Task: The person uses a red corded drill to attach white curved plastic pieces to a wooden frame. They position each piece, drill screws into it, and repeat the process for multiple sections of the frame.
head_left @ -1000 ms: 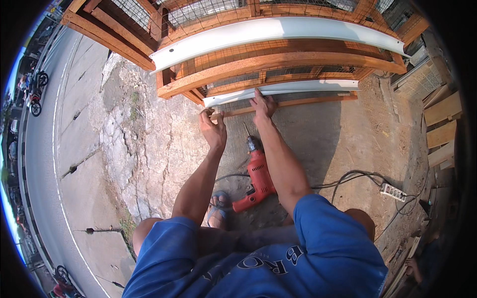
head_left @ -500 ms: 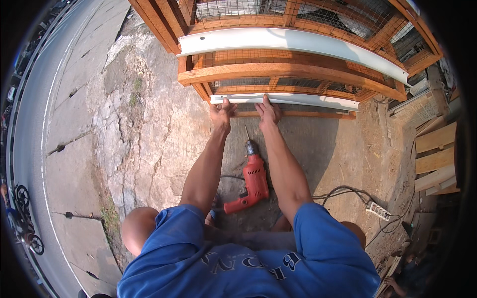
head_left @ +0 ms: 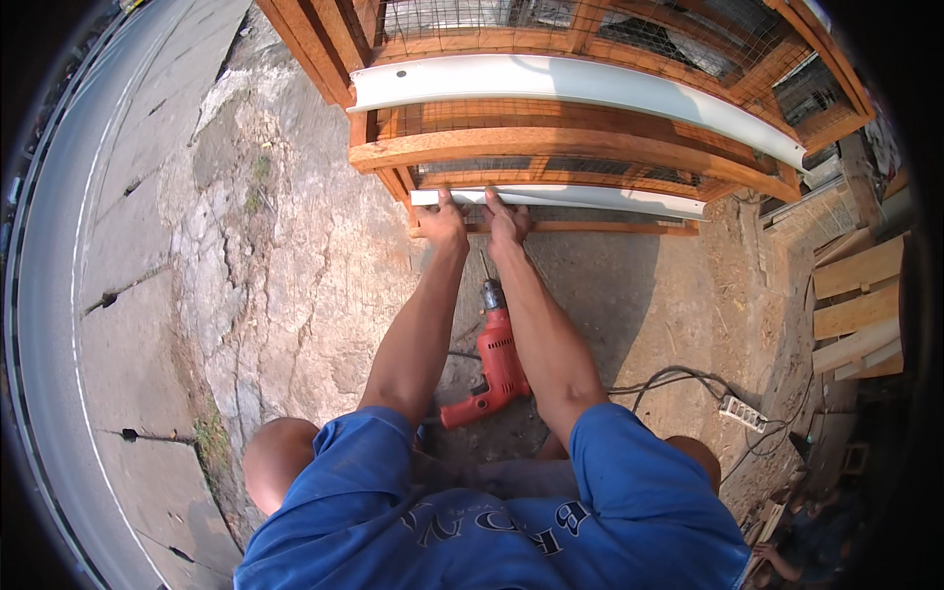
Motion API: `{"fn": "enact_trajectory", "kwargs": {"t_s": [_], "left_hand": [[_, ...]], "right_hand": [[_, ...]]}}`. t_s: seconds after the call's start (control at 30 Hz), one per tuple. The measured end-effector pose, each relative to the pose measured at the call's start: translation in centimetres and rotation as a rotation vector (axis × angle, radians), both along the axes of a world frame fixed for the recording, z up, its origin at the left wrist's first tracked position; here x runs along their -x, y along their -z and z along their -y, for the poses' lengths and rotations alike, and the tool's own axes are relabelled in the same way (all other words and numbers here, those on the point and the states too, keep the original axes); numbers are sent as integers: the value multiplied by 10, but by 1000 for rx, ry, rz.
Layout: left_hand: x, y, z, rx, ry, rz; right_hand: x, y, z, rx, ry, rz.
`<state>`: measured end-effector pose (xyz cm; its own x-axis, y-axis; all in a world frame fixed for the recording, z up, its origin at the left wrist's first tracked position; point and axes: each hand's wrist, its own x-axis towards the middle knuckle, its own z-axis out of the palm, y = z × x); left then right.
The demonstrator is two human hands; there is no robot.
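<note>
A long white gutter-like trough [head_left: 610, 201] lies along the bottom front of a wooden cage [head_left: 590, 143] with wire mesh. Near its left end, my left hand [head_left: 442, 224] grips it, thumb over the front and fingers bent underneath, partly hidden. Close beside, my right hand [head_left: 506, 222] holds the same trough, thumb also on its face. A second, wider white trough [head_left: 551, 83] runs across the cage higher up. On the ground below my hands rests a red power drill [head_left: 500, 369], its bit pointing toward the cage, partly behind my right forearm.
A white power strip [head_left: 742, 414] with black cables [head_left: 669, 377] lies on the ground at right. Wooden slats [head_left: 858, 305] are stacked beyond it. Cracked concrete [head_left: 285, 265] spreads to the left, bordered by a road [head_left: 54, 295]. Another person's arm [head_left: 782, 560] shows at lower right.
My right hand has slid left along the lower trough, nearer my left hand. My left hand has shifted slightly right from the trough's end. A motorcycle on the road has left the view.
</note>
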<state>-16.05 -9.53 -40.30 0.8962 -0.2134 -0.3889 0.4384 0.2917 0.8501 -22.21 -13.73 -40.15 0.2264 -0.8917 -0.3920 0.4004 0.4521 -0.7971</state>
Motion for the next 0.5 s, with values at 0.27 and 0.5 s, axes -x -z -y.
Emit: {"fn": "enact_trajectory", "kwargs": {"t_s": [0.27,0.5], "left_hand": [[5,0,-4,55,24,-32],[5,-1,7,15,80,-49]], "right_hand": [[-9,-7,-1,-43,99,-74],[3,1,14,-31,-94,-97]]}}
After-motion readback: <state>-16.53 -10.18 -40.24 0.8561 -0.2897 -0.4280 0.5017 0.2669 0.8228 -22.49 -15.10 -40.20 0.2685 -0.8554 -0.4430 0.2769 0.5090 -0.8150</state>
